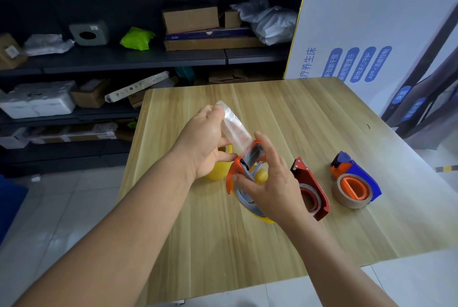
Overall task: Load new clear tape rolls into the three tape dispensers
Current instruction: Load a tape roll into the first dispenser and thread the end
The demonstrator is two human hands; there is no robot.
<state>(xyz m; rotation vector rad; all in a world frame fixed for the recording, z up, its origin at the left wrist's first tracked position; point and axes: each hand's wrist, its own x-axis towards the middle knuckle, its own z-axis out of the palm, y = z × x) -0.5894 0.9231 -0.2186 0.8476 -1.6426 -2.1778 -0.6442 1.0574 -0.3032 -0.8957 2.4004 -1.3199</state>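
An orange and grey tape dispenser [239,175] with a yellowish tape roll [262,217] in it sits mid-table under my right hand [270,182], which grips its frame. My left hand [205,143] pinches a strip of clear tape [234,125] pulled up and away from the dispenser's roller. Behind my left hand stands a stack of yellowish tape rolls [216,170], partly hidden. To the right lie a red dispenser [312,187] and a blue and orange dispenser [357,182], each with a roll in it.
The wooden table [285,244] ends close to me and at the left. Dark shelves [124,58] with boxes and bags stand behind it. A large white printed carton [371,21] leans at the back right.
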